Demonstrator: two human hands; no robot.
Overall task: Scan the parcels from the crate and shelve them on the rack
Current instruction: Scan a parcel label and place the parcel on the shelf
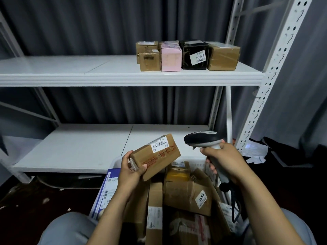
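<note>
White rack (265, 80) against grey curtain (88, 23), boxes (223, 58) on upper shelf (70, 68); my left fingers (126, 157) grip a parcel (156, 157), right fingers (211, 153) the scanner (203, 138).

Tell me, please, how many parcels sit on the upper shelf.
5, at its right end: front brown box, rear brown box behind it, pink box, black box, large brown box. Others may hide behind.

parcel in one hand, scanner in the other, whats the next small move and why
Probably tip the scanner down onto the barcode label and trigger it. The left hand holds the parcel label-up; the right hand grips the scanner beside it, head pointing toward the parcel.
</note>
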